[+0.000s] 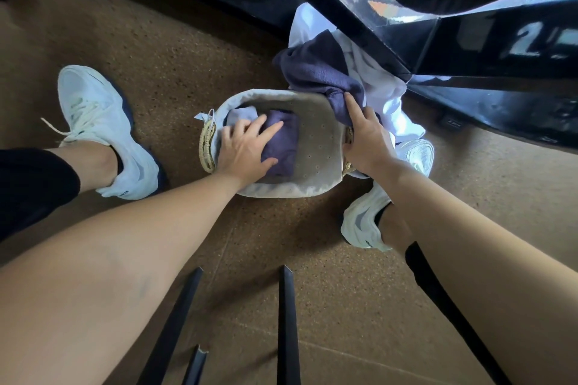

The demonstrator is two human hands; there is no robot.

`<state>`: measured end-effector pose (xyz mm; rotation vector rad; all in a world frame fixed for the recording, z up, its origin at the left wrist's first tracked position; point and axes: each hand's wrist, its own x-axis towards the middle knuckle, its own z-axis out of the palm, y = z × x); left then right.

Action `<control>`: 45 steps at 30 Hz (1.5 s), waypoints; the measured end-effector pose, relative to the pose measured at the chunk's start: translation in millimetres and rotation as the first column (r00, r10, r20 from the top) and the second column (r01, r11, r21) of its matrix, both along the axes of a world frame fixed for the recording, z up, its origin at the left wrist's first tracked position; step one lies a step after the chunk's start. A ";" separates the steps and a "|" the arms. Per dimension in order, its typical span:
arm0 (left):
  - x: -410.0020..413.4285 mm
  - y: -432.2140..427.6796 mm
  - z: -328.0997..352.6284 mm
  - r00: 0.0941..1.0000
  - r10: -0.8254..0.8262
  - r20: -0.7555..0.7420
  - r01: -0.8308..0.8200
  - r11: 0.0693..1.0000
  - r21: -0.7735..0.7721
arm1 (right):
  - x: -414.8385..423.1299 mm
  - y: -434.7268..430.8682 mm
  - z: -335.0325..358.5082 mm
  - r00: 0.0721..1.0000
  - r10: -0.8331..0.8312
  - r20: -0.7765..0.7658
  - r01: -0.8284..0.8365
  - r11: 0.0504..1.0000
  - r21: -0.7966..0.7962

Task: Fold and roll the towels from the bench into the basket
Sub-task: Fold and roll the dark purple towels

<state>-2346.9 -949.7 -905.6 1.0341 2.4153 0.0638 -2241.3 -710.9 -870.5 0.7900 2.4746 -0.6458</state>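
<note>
1. The basket (pixel 281 191) stands on the brown floor (pixel 156 56) between the two hands. It has a pale cloth lining and a woven handle (pixel 206 147) just outside the left hand.
2. The left hand (pixel 247 147) reaches into the basket with its fingers spread and fairly straight. It presses down on a rolled purple towel (pixel 284 141), and the thumb lies along the roll's near side.
3. A rolled pale towel (pixel 240 114) lies in the basket under and just beyond the left hand's fingertips, touching the purple roll on the side away from the right hand.
4. The right hand (pixel 367 137) lies over the basket's rim on the side opposite the left hand. Its index finger is stretched out and touches a loose purple towel (pixel 316 69). Whether the other fingers curl round the rim or the cloth cannot be told.
5. The loose purple towel hangs just beyond the right hand, and its lower edge drapes onto the basket's rim.
6. Crumpled white towels (pixel 384 94) hang behind the loose purple towel, beyond and to the outside of the right hand.
7. The dark, glossy bench (pixel 500 56) runs beyond the right hand, above the hanging towels.
8. A white shoe (pixel 103 122) stands well outside the left hand, and another white shoe (pixel 362 222) sits below the right wrist.
9. Thin black legs (pixel 286 322) show nearer the person than both hands, between the forearms.
</note>
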 end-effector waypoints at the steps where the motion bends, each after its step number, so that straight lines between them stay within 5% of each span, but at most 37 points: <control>1: 0.6 -0.2 0.0 1.000 0.010 -0.023 -0.011 0.999 -0.041 | 0.1 -0.1 0.3 1.000 0.000 0.007 0.000 1.000 0.000; 6: 6.6 5.8 6.7 0.999 0.011 -0.044 -0.013 0.999 -0.047 | -0.2 -1.3 5.7 1.000 0.004 -0.009 -0.004 1.000 -0.015; 9: 5.6 2.7 5.1 0.972 -0.184 -0.143 0.193 0.980 0.048 | 1.3 0.1 10.8 1.000 0.017 -0.011 -0.018 0.999 -0.038; 12: -1.3 3.3 -3.6 0.916 -0.372 -0.151 0.372 0.928 -0.028 | 2.4 -0.9 12.5 0.999 0.014 -0.035 -0.016 0.999 -0.034; 25: -12.1 -2.6 5.3 0.975 -0.220 -0.035 0.210 0.961 -0.180 | -9.9 -1.8 18.6 0.940 -0.296 -0.171 0.264 0.946 -0.187; 27: -12.4 1.8 16.6 0.980 -0.184 -0.078 0.175 0.979 -0.102 | -10.4 -1.9 18.2 0.906 -0.382 -0.185 0.338 0.913 -0.228; 30: -23.7 23.7 30.5 0.985 0.054 -0.162 -0.004 0.957 0.290 | -8.1 0.5 17.4 0.820 -0.533 -0.206 0.501 0.844 -0.189; 32: -38.5 53.4 39.0 0.969 0.245 -0.016 -0.205 0.842 0.498 | -4.8 4.6 13.5 0.784 -0.592 -0.188 0.568 0.806 -0.168; 35: -61.4 108.3 38.0 0.904 0.325 0.278 -0.411 0.843 0.348 | -0.4 8.4 5.2 0.798 -0.595 -0.096 0.575 0.800 -0.173; 39: -75.6 155.1 20.6 0.832 0.256 0.493 -0.292 0.956 -0.004 | -0.6 19.9 -4.0 0.816 -0.574 0.064 0.578 0.809 -0.112; 42: -69.7 162.2 17.5 0.873 0.104 0.477 -0.128 0.992 0.018 | 0.0 37.1 -8.8 0.728 -0.683 0.061 0.667 0.684 -0.295; 45: -64.4 162.9 22.4 0.825 0.153 0.544 -0.239 0.967 0.091 | 0.3 45.8 -4.8 0.574 -0.816 0.075 0.757 0.493 -0.429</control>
